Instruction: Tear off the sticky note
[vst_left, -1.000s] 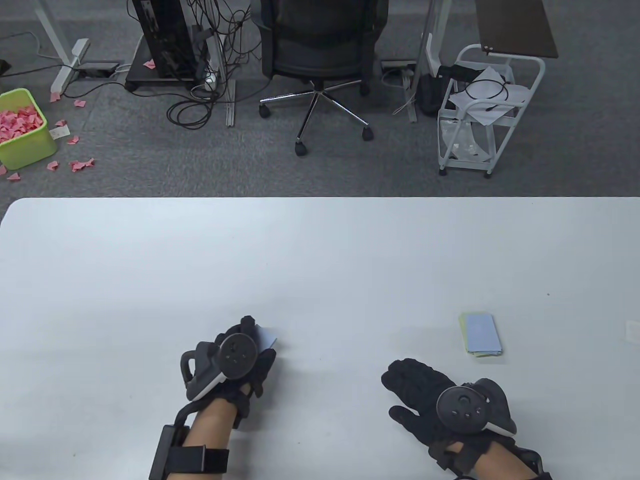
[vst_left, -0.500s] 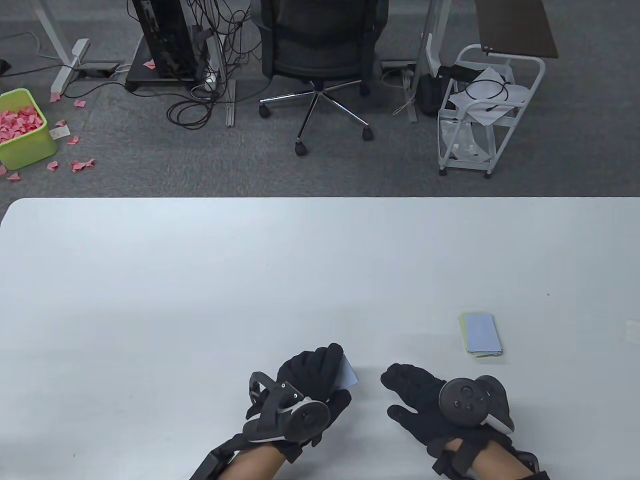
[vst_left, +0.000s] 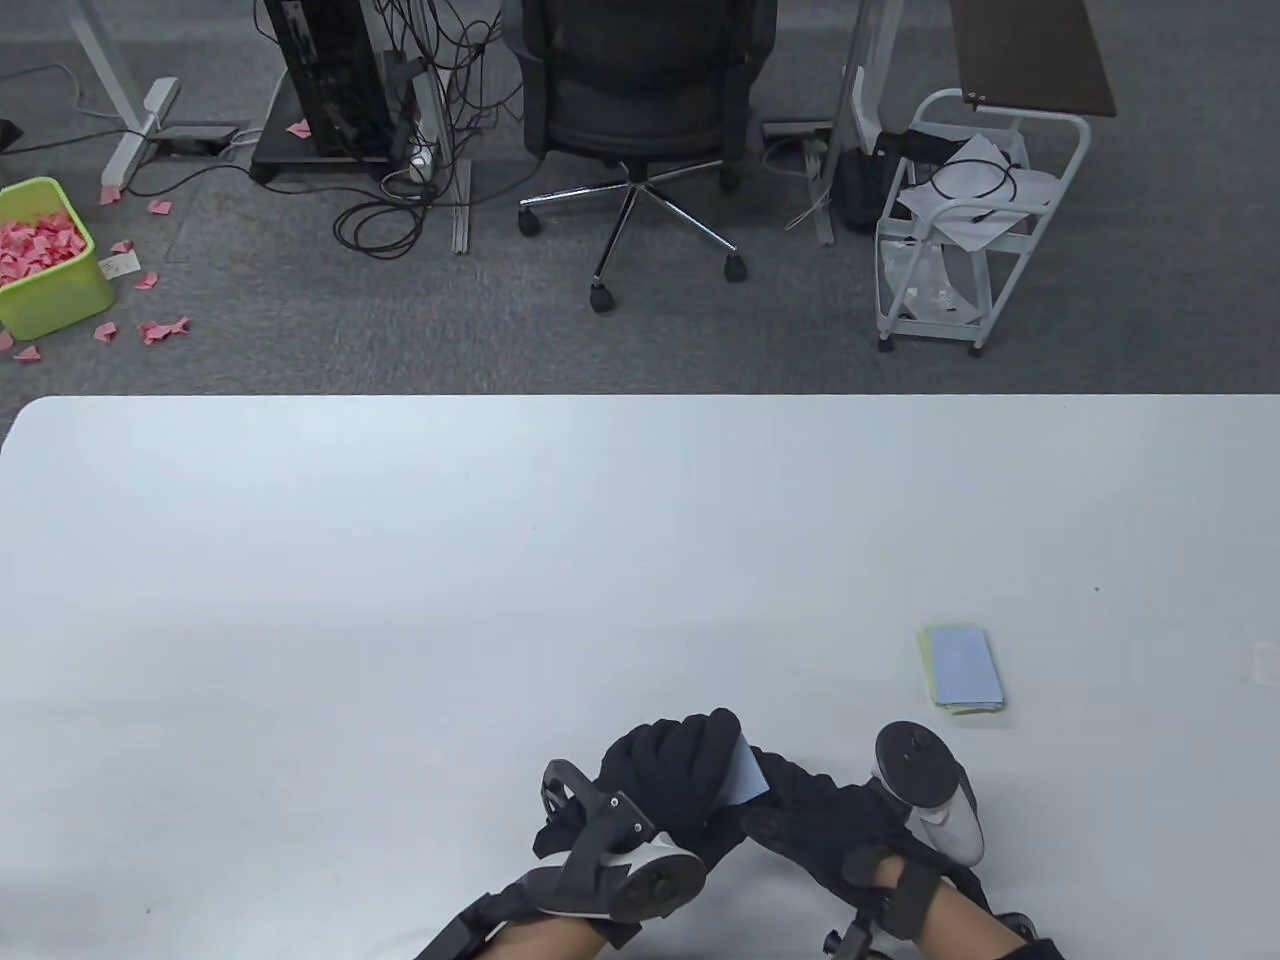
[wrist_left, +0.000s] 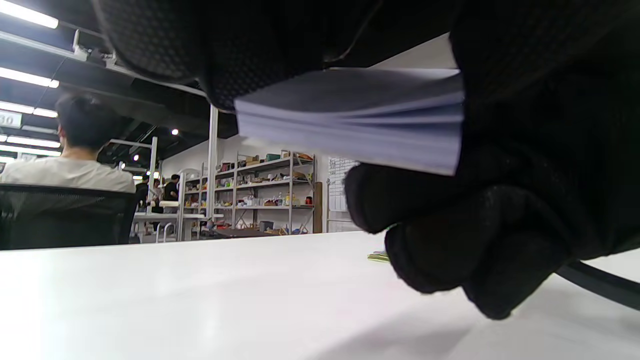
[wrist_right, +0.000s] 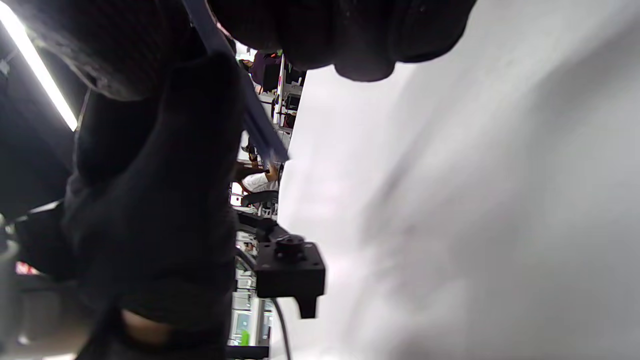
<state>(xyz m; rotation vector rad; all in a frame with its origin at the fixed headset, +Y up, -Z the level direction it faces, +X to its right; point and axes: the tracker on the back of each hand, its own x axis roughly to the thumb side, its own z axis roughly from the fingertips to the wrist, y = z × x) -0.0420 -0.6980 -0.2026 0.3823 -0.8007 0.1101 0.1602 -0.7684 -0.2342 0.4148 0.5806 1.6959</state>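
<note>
Your left hand (vst_left: 670, 790) pinches the small pale-blue sticky-note pad (vst_left: 745, 775) above the white desk (vst_left: 400, 560) while your right hand (vst_left: 830, 825) closes its fingers (wrist_right: 165, 165) on its edge, so grabbing several sheets could tear off a clump.

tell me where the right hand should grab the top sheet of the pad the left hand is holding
Pinch a free corner of the top sheet on the sticky note pad, coming from the right hand's side. The left hand covers the opposite end, and the sheet edges fan open at the exposed end.
</note>
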